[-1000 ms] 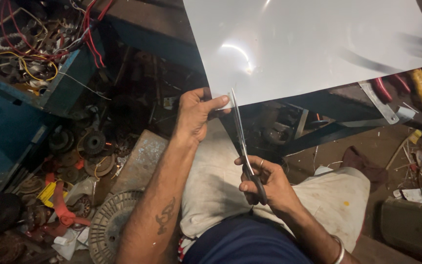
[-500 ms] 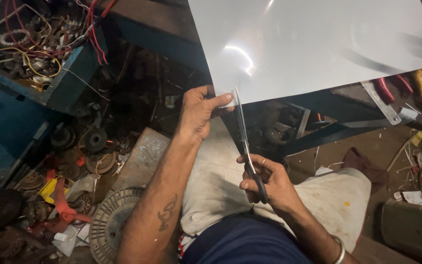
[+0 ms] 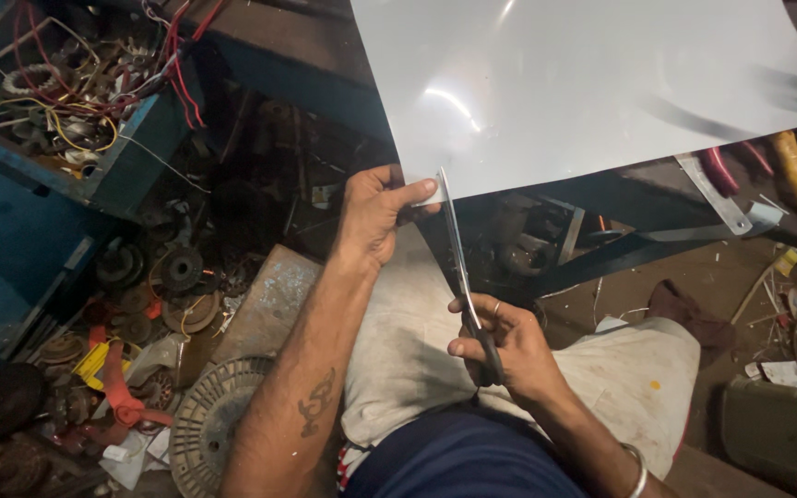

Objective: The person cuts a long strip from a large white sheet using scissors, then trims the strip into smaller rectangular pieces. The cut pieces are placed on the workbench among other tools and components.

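Note:
A large pale grey metal sheet (image 3: 565,83) fills the upper right of the head view. My left hand (image 3: 375,214) pinches its lower left corner between thumb and fingers. My right hand (image 3: 502,346) grips the dark handles of long scissors (image 3: 458,267), held over my lap. The blades point up and their tips meet the sheet's lower edge just right of my left thumb. The blades look nearly closed.
A blue box (image 3: 94,129) of tangled wires and coils sits upper left. Round metal parts, a finned disc (image 3: 209,429) and scraps litter the floor at left. A blue metal frame (image 3: 620,249) runs under the sheet, with yellow and red tool handles (image 3: 791,161) at right.
The scissors' tips have moved up to the sheet's edge beside my left thumb. Both hands keep their grips.

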